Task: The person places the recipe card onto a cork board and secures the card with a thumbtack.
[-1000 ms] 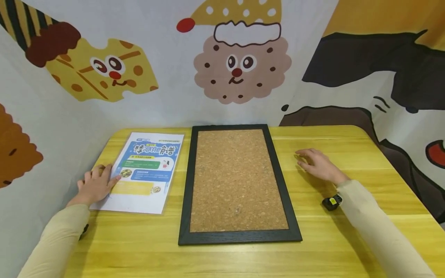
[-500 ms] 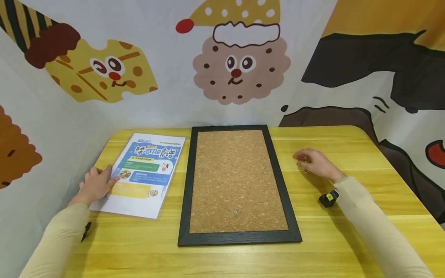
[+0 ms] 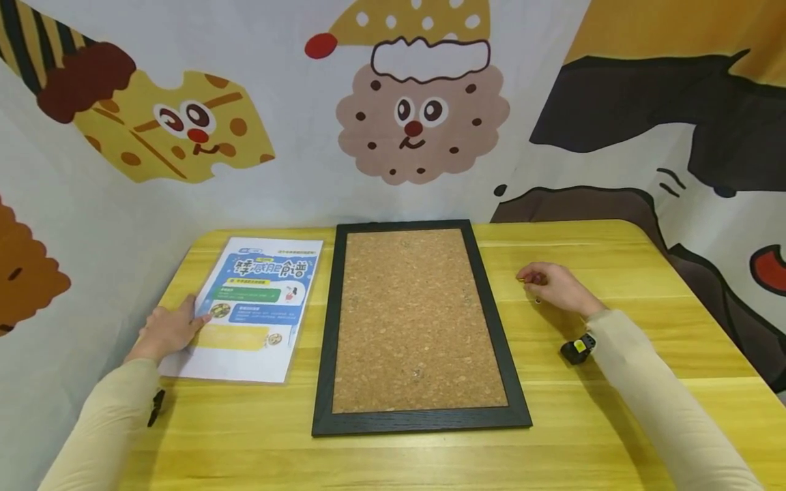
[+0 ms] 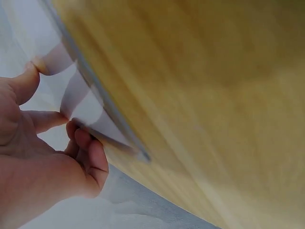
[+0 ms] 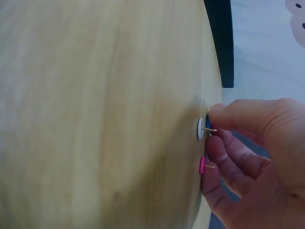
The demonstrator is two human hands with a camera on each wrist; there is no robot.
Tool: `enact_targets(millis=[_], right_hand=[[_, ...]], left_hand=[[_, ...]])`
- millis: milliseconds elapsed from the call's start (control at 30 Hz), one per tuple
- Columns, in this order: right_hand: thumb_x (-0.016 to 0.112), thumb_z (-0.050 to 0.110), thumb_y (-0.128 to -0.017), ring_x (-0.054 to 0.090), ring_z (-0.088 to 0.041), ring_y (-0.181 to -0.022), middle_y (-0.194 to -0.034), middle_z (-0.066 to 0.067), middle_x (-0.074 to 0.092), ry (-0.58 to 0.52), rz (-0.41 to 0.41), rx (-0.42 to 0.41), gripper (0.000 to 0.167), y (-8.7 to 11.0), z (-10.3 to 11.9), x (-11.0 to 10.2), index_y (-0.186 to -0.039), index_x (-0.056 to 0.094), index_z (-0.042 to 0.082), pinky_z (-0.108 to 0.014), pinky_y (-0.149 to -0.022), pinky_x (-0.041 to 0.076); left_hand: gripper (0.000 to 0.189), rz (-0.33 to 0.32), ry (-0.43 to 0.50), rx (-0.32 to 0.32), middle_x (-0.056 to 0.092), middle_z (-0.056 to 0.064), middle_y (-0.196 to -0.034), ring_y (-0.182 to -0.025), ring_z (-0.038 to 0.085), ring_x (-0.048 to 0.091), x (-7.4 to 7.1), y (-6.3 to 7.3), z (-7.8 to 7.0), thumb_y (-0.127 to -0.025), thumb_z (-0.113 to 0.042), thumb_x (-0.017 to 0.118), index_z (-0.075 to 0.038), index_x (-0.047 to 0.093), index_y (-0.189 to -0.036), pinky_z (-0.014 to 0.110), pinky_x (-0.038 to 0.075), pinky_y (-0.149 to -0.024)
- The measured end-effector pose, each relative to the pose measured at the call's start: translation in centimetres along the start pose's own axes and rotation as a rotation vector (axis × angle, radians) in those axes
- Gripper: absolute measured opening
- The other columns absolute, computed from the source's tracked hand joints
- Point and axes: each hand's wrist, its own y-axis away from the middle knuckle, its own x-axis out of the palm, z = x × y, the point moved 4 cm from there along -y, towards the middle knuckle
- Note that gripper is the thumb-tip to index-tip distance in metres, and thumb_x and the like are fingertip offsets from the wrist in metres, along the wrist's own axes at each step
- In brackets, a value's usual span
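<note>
My left hand (image 3: pixel 166 331) rests at the left edge of a laminated sheet (image 3: pixel 254 361) printed in blue, green and yellow. In the left wrist view, the thumb and a finger touch its shiny surface, with the other fingers curled by the edge. Right of the framed board, my right hand (image 3: pixel 560 290) is low over the table, thumb and fingertips together on a blue thumbtack (image 5: pixel 208 121), mostly hidden. Beside those fingers, in the right wrist view, are a white thumbtack (image 5: pixel 200 129) and a pink thumbtack (image 5: pixel 203 165), points sticking out. A small yellow bit shows at the fingertips.
A black-framed cork board (image 3: pixel 417 320) lies in the middle of the yellow wooden table (image 3: pixel 424 464), between the two hands. Behind and to the left hangs a white cloth (image 3: pixel 295 102) printed with cartoon food figures.
The right hand's fingers have curled in and drawn together around the small tacks. The left hand's fingers have bent more at the sheet's edge, and the sheet has shifted slightly.
</note>
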Motion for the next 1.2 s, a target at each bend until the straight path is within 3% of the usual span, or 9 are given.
enact_targets(millis=[133, 367, 467, 600, 733, 867, 1033, 1200], right_hand=[[0.059, -0.004, -0.093, 0.057, -0.025, -0.081, -0.095, -0.014, 0.063, -0.002, -0.007, 0.001, 0.016, -0.1, -0.1, 0.1, -0.108, 0.064, -0.005, -0.027, -0.060, 0.050], [0.058, -0.003, -0.093, 0.056, -0.024, -0.079, -0.094, -0.014, 0.063, 0.001, -0.022, 0.008, 0.013, -0.3, 0.0, 0.1, -0.105, 0.065, -0.004, -0.027, -0.056, 0.049], [0.059, -0.002, -0.094, 0.055, -0.024, -0.078, -0.094, -0.014, 0.064, 0.005, -0.027, 0.015, 0.013, -0.4, 0.0, 0.2, -0.105, 0.065, -0.003, -0.028, -0.056, 0.049], [0.060, 0.003, -0.095, 0.056, -0.024, -0.076, -0.096, -0.014, 0.065, -0.001, -0.032, 0.037, 0.014, -0.5, 0.0, 0.2, -0.107, 0.066, -0.001, -0.029, -0.056, 0.049], [0.061, 0.006, -0.095, 0.058, -0.024, -0.080, -0.098, -0.014, 0.066, -0.001, -0.056, 0.046, 0.015, -0.5, 0.0, 0.1, -0.107, 0.068, 0.000, -0.029, -0.059, 0.050], [0.061, 0.006, -0.095, 0.059, -0.024, -0.078, -0.098, -0.015, 0.066, -0.019, -0.080, 0.042, 0.014, -0.6, 0.1, 0.1, -0.105, 0.069, 0.000, -0.030, -0.057, 0.050], [0.062, 0.004, -0.094, 0.059, -0.024, -0.077, -0.097, -0.016, 0.067, -0.026, -0.100, 0.029, 0.012, -0.7, 0.2, 0.0, -0.103, 0.068, -0.001, -0.029, -0.057, 0.049], [0.061, 0.004, -0.094, 0.060, -0.027, -0.081, -0.097, -0.017, 0.066, -0.038, -0.107, 0.039, 0.012, -0.8, 0.2, 0.0, -0.104, 0.065, -0.002, -0.028, -0.056, 0.049]], left_hand=[[0.079, 0.009, 0.034, -0.019, 0.014, 0.057, -0.128, -0.114, 0.072, 0.020, -0.1, 0.0, -0.1, -0.102, -0.045, 0.041, 0.014, 0.008, -0.144, 0.074, 0.030, -0.088], [0.071, -0.075, 0.116, 0.011, 0.019, 0.052, -0.117, -0.105, 0.061, 0.029, -0.2, -0.4, -0.5, -0.100, -0.026, 0.053, 0.024, 0.018, -0.137, 0.069, 0.035, -0.085], [0.070, -0.084, 0.148, 0.009, 0.021, 0.053, -0.121, -0.110, 0.061, 0.030, -0.3, -0.4, -0.5, -0.099, -0.022, 0.053, 0.025, 0.017, -0.136, 0.067, 0.034, -0.089], [0.075, -0.067, 0.243, 0.007, 0.022, 0.051, -0.132, -0.121, 0.063, 0.026, -0.3, -0.3, -0.4, -0.099, -0.023, 0.052, 0.019, 0.006, -0.142, 0.067, 0.027, -0.097], [0.083, -0.021, 0.381, 0.024, 0.008, 0.050, -0.140, -0.127, 0.064, 0.016, -0.2, 0.1, -0.5, -0.101, -0.029, 0.048, 0.008, -0.010, -0.148, 0.069, 0.020, -0.100], [0.085, -0.009, 0.454, 0.014, 0.005, 0.047, -0.143, -0.128, 0.063, 0.017, -0.2, 0.2, -0.9, -0.102, -0.037, 0.043, 0.001, -0.016, -0.150, 0.070, 0.022, -0.099], [0.083, -0.036, 0.475, -0.019, 0.010, 0.046, -0.144, -0.127, 0.062, 0.022, -0.3, 0.3, -1.4, -0.101, -0.043, 0.039, -0.003, -0.014, -0.151, 0.069, 0.026, -0.097], [0.079, -0.128, 0.517, -0.019, 0.022, 0.045, -0.140, -0.120, 0.058, 0.036, -0.5, 0.3, -2.0, -0.101, -0.040, 0.040, -0.003, -0.007, -0.153, 0.065, 0.035, -0.092]])
